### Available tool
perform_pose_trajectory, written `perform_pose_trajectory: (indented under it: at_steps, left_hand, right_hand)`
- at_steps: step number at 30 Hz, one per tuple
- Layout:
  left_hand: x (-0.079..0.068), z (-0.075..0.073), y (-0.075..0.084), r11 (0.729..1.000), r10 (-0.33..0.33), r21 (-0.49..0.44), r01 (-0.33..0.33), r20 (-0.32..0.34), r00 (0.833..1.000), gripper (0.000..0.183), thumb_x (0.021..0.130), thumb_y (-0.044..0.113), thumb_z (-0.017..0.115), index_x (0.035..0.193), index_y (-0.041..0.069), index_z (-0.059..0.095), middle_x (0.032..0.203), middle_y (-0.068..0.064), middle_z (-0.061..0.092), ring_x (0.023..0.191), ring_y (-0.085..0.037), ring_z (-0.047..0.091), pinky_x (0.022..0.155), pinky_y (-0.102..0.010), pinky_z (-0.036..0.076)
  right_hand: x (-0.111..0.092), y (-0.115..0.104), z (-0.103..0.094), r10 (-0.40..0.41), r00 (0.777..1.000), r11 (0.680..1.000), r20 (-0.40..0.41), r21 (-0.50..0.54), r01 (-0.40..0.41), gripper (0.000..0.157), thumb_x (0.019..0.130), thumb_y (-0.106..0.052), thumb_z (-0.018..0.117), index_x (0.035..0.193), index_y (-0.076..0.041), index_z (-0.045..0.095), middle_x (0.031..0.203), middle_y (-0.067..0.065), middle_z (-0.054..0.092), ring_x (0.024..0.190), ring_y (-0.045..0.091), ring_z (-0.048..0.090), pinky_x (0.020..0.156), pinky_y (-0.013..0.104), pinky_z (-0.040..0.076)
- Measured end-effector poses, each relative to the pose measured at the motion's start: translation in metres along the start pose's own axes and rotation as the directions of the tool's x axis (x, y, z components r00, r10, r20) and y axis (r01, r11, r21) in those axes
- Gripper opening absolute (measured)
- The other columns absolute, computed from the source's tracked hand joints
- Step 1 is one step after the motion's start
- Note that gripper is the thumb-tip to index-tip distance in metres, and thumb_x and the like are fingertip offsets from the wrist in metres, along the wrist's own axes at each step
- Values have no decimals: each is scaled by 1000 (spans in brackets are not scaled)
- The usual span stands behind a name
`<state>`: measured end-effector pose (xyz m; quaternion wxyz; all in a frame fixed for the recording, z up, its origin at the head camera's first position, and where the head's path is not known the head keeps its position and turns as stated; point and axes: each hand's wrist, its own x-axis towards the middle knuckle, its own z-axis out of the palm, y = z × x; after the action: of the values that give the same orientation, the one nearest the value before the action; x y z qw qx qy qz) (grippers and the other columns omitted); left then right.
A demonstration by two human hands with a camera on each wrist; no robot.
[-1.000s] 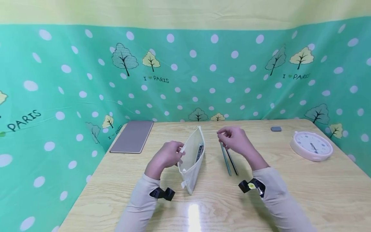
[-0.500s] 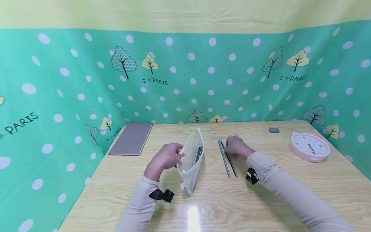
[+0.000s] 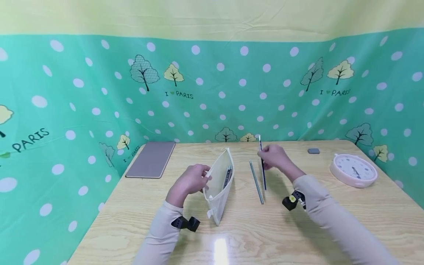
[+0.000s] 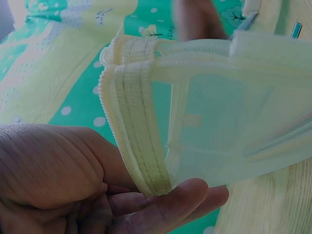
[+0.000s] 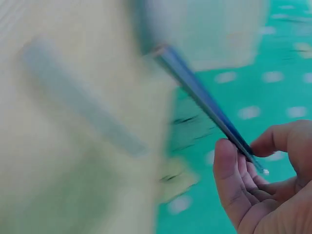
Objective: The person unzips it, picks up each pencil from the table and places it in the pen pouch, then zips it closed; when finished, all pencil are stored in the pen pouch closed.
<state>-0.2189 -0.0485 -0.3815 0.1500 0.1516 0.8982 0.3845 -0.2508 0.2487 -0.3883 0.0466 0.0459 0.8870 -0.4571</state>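
My left hand (image 3: 192,179) pinches the zippered edge of a whitish mesh pencil pouch (image 3: 219,198), whose mouth gapes upward. Several dark pencils (image 3: 227,176) lean inside it. In the left wrist view, thumb and fingers of the left hand (image 4: 122,185) grip the zipper band of the translucent pouch (image 4: 209,122). To the right of the pouch, my right hand (image 3: 274,157) pinches a dark blue pencil (image 3: 264,177) near its upper part, tilted up steeply. The right wrist view shows this pencil (image 5: 204,105) between thumb and fingertips. A teal pencil (image 3: 256,182) lies on the table just left of it.
A grey notebook (image 3: 150,160) lies at the table's back left. Toward the right stand a round pink-rimmed clock (image 3: 353,170) and, behind it, a small grey eraser (image 3: 313,151). A green patterned curtain (image 3: 212,92) hangs behind the wooden table (image 3: 258,235).
The right hand first hovered over the two pencils, shifted right and down to the dark one, then lifted it off the table into a steep tilt. The left hand keeps holding the pouch.
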Motion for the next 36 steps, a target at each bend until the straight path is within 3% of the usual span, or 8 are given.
perform_pose_trajectory:
  at_steps: [3,7,11,14,22,27,32,36]
  left_hand:
    - [-1,0,-2,1000,-1,10,1,-4,1000,32,99,-2,61,131,-8,62,106,-19,74,70,-21,74,64,-31,63]
    - [-1,0,-3,1000,2,15,-1,-3,1000,32,99,-3,61,130,-8,62,106,-19,74,70,-22,75,64,-32,63]
    - [-1,3,-2,1000,11,12,-11,7,1000,32,99,-3,61,130,-8,63,105,-19,74,70,-22,75,64,-32,63]
    - [0,3,-1,1000,19,22,-19,16,1000,32,99,-2,62,131,-7,63,106,-19,74,70,-21,74,64,-31,63]
    - [1,-1,1,1000,13,28,-13,6,1000,33,100,0,62,132,-6,62,106,-18,74,69,-20,74,65,-32,63]
    - [-1,-2,1,1000,1,18,-1,-3,1000,32,100,-1,62,131,-7,62,105,-18,74,69,-20,74,65,-32,63]
    - [0,-2,1,1000,19,25,-20,8,1000,33,100,0,62,132,-8,61,108,-20,74,70,-21,74,65,-31,63]
    - [0,-2,1,1000,8,23,-8,5,1000,35,100,0,62,134,-8,60,110,-21,73,71,-20,74,65,-31,63]
  right_hand:
    - [-16,-27,-7,-81,994,966,-68,242,95,22,103,-9,53,113,10,52,98,17,67,65,13,66,67,27,63]
    - [-42,-49,-8,-159,979,837,-129,508,203,23,104,-5,53,123,5,46,90,4,73,68,11,68,69,23,62]
    - [-69,-57,-6,-194,972,701,-132,675,232,29,106,-3,52,133,-4,43,88,-2,73,73,11,68,69,21,61]
    - [-82,-60,-4,-230,962,641,-146,721,263,24,107,-2,49,130,-7,46,92,-1,73,74,12,68,68,22,60]
    - [-86,-66,4,-246,937,653,-248,672,349,4,107,-4,50,111,-4,51,91,-7,74,75,10,73,63,24,61]
    - [-80,-67,17,-237,943,684,-232,650,332,10,109,-7,47,111,3,50,90,-6,72,72,11,74,62,25,62]
    - [-78,-66,32,-253,938,747,-235,569,344,11,106,-1,51,113,9,50,94,1,72,73,9,73,62,25,62]
    - [-77,-68,45,-292,927,755,-235,539,374,15,103,4,54,116,9,50,96,9,71,74,11,72,63,26,62]
